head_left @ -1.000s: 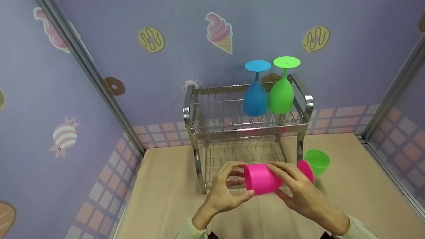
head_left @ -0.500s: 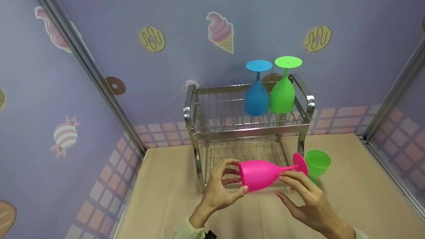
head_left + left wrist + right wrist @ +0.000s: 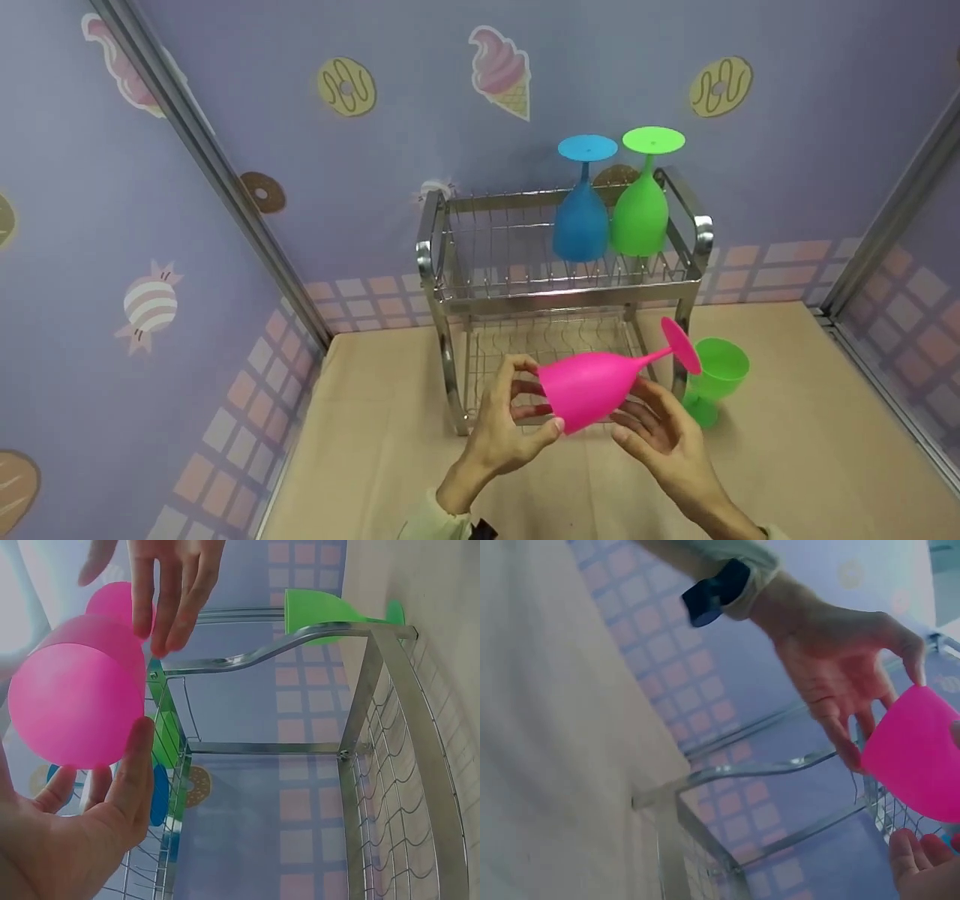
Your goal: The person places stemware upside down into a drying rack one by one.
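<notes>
My left hand point(image 3: 499, 431) grips a pink plastic wine glass point(image 3: 592, 386) by its rim. Fingers and thumb span the mouth, which faces lower left. The glass lies tilted in the air before the rack, with stem and foot pointing up to the right. My right hand point(image 3: 671, 442) is beside the bowl and below the stem, fingers loosely bent, fingertips right at the bowl's underside. Looking from the left wrist, the right hand's fingers point(image 3: 172, 596) hang near the glass's foot. The right wrist view shows the left hand point(image 3: 840, 667) pinching the rim.
A two-tier metal dish rack point(image 3: 562, 300) stands against the back wall. On its upper tier, a blue wine glass point(image 3: 581, 225) and a green wine glass point(image 3: 640, 217) stand upside down. Another green glass point(image 3: 720, 367) stands upright on the table point(image 3: 375, 450), right of the rack.
The right hand has released the pink glass's bowl and shifted below the stem. The glass has tilted, its foot swinging upward, while the left hand keeps hold of the rim.
</notes>
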`<state>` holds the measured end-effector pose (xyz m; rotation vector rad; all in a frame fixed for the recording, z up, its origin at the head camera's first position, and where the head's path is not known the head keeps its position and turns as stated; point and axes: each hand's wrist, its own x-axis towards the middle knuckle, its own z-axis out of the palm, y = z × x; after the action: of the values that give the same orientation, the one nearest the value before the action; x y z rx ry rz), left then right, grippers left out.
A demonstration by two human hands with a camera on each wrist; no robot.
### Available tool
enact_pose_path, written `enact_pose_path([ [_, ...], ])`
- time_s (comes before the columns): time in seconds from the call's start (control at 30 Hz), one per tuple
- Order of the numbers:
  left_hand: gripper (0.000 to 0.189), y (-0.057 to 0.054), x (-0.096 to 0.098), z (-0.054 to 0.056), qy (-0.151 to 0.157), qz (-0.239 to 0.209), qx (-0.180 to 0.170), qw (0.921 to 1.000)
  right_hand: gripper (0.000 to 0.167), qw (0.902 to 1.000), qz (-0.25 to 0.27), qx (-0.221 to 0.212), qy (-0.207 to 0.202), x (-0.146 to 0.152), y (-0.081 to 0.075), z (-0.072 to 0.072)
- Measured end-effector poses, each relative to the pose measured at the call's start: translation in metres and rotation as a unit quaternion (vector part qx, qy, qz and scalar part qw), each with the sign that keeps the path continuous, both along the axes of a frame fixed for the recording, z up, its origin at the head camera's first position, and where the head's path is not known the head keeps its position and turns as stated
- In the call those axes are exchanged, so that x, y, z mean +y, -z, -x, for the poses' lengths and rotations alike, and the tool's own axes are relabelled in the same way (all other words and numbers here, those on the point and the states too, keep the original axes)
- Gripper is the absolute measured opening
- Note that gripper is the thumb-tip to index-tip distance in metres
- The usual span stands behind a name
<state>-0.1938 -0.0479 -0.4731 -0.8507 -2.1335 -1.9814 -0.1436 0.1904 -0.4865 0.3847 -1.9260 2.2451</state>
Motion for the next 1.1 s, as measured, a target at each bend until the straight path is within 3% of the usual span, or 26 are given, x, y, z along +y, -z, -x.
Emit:
enact_pose_path([
  [0.27,0.065,0.000,0.006,-0.002,0.012,-0.001,-0.008,0.9999,0.070,0.9941,0.101,0.006,-0.040,-0.008,-0.006,0.011],
  [0.47,0.065,0.001,0.007,-0.002,0.025,-0.006,-0.008,0.9996,0.067,0.9887,0.139,0.014,-0.055,-0.013,-0.007,0.014],
  [0.63,0.066,0.002,0.006,-0.001,0.044,-0.010,0.000,0.9990,0.065,0.9864,0.140,0.031,-0.080,-0.012,-0.007,0.015],
  [0.9,0.066,-0.001,-0.006,0.002,0.046,0.006,0.026,0.9986,0.064,0.9871,0.123,0.058,-0.084,-0.009,-0.019,0.020],
  [1.0,0.063,-0.003,-0.018,0.007,0.026,0.018,0.042,0.9986,0.063,0.9879,0.100,0.077,-0.090,-0.007,-0.030,0.025],
  [1.1,0.057,-0.005,-0.034,0.015,-0.015,0.026,0.051,0.9982,0.063,0.9878,0.063,0.109,-0.092,-0.004,-0.045,0.032],
])
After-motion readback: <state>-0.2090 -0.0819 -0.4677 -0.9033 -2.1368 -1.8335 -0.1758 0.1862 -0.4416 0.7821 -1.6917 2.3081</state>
